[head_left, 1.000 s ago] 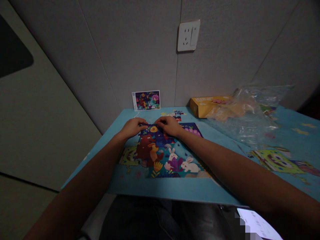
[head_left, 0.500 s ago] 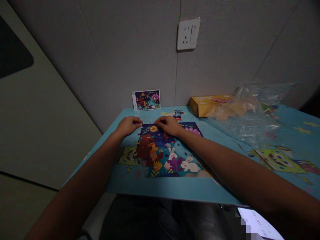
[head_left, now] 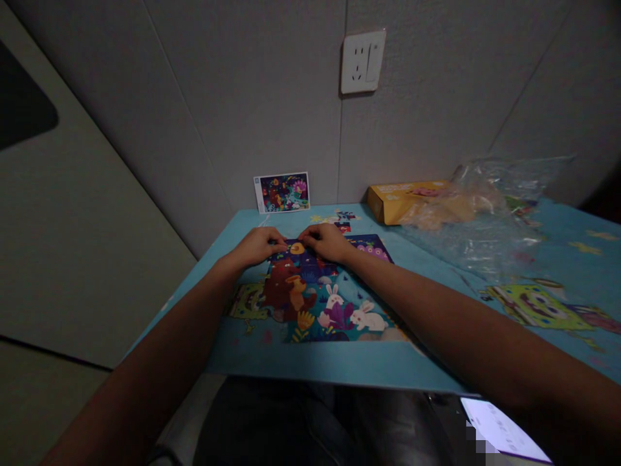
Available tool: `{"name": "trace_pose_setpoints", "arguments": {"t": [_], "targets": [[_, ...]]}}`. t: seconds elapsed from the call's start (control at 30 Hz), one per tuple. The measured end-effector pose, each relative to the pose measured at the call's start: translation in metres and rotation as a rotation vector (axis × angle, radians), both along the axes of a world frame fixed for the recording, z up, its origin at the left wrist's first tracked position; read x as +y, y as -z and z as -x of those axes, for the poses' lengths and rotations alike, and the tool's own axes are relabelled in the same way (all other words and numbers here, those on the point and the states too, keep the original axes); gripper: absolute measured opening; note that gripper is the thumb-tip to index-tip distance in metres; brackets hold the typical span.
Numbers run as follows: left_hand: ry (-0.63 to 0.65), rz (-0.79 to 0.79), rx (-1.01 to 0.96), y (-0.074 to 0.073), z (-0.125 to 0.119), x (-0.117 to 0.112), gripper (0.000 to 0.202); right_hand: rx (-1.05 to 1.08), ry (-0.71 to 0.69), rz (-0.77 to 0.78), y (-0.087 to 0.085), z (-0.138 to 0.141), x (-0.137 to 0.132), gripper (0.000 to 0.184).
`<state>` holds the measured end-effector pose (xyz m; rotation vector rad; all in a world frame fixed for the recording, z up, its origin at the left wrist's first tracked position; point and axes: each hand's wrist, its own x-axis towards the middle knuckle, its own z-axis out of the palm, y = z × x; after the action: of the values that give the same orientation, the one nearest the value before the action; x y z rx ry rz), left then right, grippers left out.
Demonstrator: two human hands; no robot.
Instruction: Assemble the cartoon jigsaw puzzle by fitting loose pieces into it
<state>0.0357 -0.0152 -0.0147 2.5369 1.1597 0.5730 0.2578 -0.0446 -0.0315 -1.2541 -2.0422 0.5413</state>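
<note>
A partly assembled jigsaw puzzle (head_left: 334, 301) lies flat on the table, with a brown bear, a fox and two white rabbits in its picture. At its top left corner is my left hand (head_left: 259, 247), the fingertips pinched on a small jigsaw piece that they mostly cover. My right hand (head_left: 327, 243) rests over the puzzle's upper edge, fingers curled and thumb pressed against that edge. What lies under its palm is hidden.
A picture card (head_left: 282, 193) leans on the wall. Loose jigsaw pieces (head_left: 344, 226) lie behind the puzzle. To the right are a yellow box (head_left: 388, 206) and a crumpled clear plastic bag (head_left: 480, 233) on the blue patterned table (head_left: 339, 369). Below the table edge glows a screen (head_left: 502, 427).
My left hand has moved right and slightly nearer, bringing the piece from beside the puzzle to its top left corner. My right hand has stayed at the upper edge.
</note>
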Motion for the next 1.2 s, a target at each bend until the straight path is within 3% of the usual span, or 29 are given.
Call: {"name": "trace_pose_setpoints", "arguments": {"t": [0.3, 0.43, 0.5, 0.6, 0.7, 0.93, 1.1, 1.2], "targets": [[-0.013, 0.022, 0.019, -0.003, 0.000, -0.003, 0.016, -0.026, -0.008, -0.034, 0.002, -0.001, 0.000, 0.021], [-0.052, -0.049, 0.035, -0.003, 0.000, -0.006, 0.014, -0.043, -0.005, -0.019, 0.002, -0.001, 0.000, 0.022], [-0.140, -0.117, 0.041, -0.004, 0.003, -0.006, 0.016, -0.039, -0.003, -0.015, 0.002, -0.002, 0.000, 0.021], [-0.377, -0.188, 0.039, -0.004, 0.013, -0.002, 0.029, -0.039, -0.007, -0.025, 0.003, -0.002, 0.001, 0.021], [-0.498, -0.107, 0.106, -0.004, 0.022, 0.001, 0.043, -0.046, -0.014, -0.029, 0.004, -0.002, 0.001, 0.021], [-0.476, -0.101, 0.119, 0.001, 0.025, 0.007, 0.034, -0.044, -0.023, -0.024, 0.005, -0.003, 0.003, 0.021], [-0.442, -0.077, -0.062, 0.002, 0.024, 0.010, 0.037, -0.038, -0.020, -0.006, 0.003, -0.003, 0.000, 0.021], [-0.336, -0.069, -0.223, -0.002, 0.014, 0.003, 0.048, 0.040, -0.026, 0.013, 0.001, -0.002, -0.002, 0.022]]}}
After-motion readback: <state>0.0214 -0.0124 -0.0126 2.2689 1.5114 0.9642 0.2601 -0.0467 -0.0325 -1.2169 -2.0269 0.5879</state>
